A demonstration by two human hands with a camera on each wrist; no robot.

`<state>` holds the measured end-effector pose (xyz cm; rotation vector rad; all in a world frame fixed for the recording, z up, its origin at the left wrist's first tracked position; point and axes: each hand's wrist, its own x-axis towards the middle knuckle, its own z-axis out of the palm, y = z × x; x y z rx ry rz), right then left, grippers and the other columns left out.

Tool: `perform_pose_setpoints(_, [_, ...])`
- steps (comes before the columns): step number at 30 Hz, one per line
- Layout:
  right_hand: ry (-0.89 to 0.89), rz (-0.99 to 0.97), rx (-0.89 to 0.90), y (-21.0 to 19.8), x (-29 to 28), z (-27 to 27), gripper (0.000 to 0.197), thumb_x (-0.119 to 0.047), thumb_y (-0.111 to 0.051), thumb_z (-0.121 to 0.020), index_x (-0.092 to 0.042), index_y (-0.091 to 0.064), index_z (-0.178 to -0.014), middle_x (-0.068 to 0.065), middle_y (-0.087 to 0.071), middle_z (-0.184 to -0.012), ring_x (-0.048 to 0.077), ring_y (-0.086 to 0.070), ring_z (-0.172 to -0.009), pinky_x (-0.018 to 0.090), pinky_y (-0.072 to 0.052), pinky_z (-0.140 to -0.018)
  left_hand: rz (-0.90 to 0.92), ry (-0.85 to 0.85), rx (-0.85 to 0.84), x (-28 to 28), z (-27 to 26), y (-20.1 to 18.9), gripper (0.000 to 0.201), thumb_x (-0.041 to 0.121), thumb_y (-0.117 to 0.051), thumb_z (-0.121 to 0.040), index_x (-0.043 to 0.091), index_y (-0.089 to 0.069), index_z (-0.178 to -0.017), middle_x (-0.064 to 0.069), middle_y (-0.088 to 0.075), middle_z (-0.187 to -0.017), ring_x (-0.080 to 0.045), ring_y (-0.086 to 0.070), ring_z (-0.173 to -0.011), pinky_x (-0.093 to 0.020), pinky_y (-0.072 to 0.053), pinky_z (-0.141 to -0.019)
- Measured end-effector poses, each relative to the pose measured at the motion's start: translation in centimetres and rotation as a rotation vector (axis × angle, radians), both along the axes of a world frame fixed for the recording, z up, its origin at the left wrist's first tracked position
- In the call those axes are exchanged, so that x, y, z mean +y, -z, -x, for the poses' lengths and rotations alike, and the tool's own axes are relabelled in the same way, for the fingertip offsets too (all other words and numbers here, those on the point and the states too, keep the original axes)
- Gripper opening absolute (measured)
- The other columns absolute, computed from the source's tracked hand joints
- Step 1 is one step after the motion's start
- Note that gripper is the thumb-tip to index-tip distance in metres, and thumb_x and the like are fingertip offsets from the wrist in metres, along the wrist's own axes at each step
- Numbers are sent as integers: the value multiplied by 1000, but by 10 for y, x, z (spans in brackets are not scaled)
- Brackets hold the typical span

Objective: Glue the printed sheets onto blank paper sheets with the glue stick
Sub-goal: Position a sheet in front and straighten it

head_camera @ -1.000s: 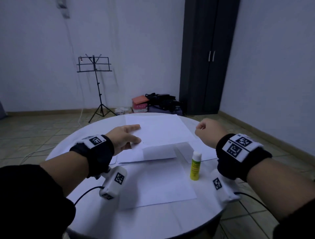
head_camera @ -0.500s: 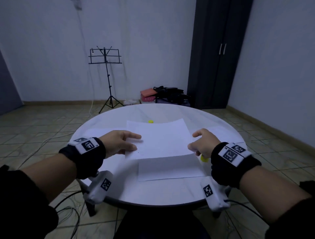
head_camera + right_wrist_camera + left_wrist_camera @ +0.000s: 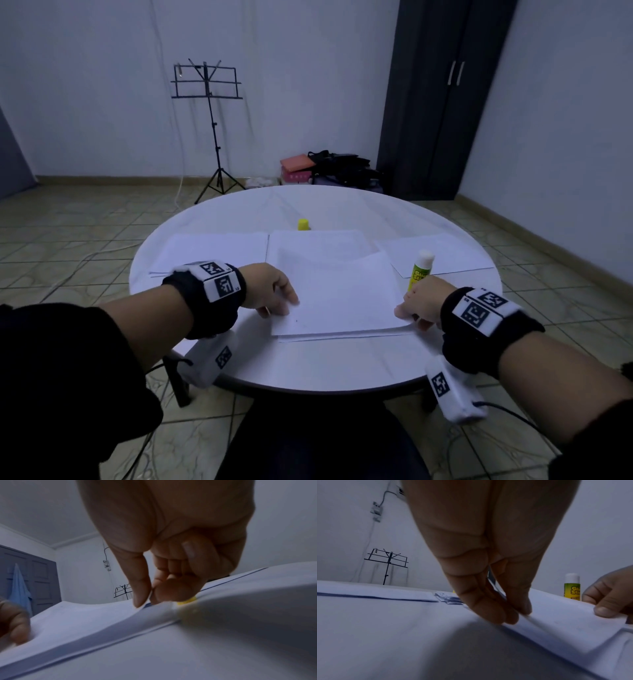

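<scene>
Both hands have brought the top sheet point(image 3: 337, 294) toward the counter's point(image 3: 308, 366) near edge — left hand point(image 3: 270, 291) and right hand point(image 3: 419, 303) fingers pinching its corners — laying-down step, next squaring it over the sheet beneath.

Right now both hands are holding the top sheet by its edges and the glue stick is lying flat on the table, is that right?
Not quite. Both the left hand and right hand do hold the top sheet by its edges, but the glue stick stands upright on the table, as the head view shows.

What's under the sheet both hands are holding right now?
Another white sheet lies under the held sheet; only its near edge shows. The rest is covered, glue included. Left hand and right hand pinch the sides.
</scene>
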<state>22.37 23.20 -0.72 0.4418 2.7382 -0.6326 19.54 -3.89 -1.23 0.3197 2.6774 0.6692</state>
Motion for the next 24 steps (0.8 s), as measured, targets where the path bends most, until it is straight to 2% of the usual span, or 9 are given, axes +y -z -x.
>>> perform_pose_setpoints(4, [-8, -76, -23, 6, 2, 3, 22, -21, -67, -80, -9, -49, -80, 8, -56, -80, 23, -55, -73, 26, -40, -61, 17, 30, -46, 3, 4, 5, 21, 13, -71, -83, 23, -68, -101, 3, -59, -83, 2, -57, -42, -7, -46, -54])
perform_pose_setpoints(7, [-33, -109, -32, 8, 3, 4, 26, -24, -69, -77, -12, -48, -70, 6, -56, -77, 22, -55, -74, 27, -39, -61, 52, 50, -57, 4, 6, 9, 21, 13, -72, -83, 22, -67, -101, 5, -61, -71, 2, -56, -41, -7, -45, -54])
perform_pose_setpoints(11, [-59, -142, -28, 9, 5, 6, 23, -24, -69, -75, -11, -50, -73, 7, -59, -76, 21, -56, -70, 26, -40, -59, 35, 51, -73, 4, 8, 9, 18, 11, -70, -84, 25, -64, -93, 6, -60, -69, 2, -56, -40, -7, -45, -52])
perform_pose_setpoints(15, [-43, -97, -48, 6, 4, 4, 19, -20, -68, -79, -11, -52, -75, 6, -61, -69, 21, -53, -60, 25, -41, -58, 37, 50, -84, 3, 9, 10, 19, 12, -70, -84, 29, -62, -87, 6, -61, -71, -2, -58, -46, -9, -46, -55])
perform_pose_setpoints(18, [-31, -69, -51, 4, 4, 3, 19, -19, -68, -83, -10, -54, -74, 5, -61, -63, 17, -51, -53, 25, -41, -55, 29, 45, -95, 3, 9, 10, 18, 12, -70, -85, 28, -62, -86, 5, -61, -72, -4, -58, -48, -10, -47, -56])
perform_pose_setpoints(24, [-18, -27, -47, 5, 5, 2, 17, -17, -66, -85, -7, -53, -81, 6, -60, -62, 18, -50, -51, 25, -42, -56, 29, 34, -96, 4, 8, 10, 15, 14, -70, -85, 26, -63, -90, 8, -61, -67, -2, -57, -47, -9, -46, -57])
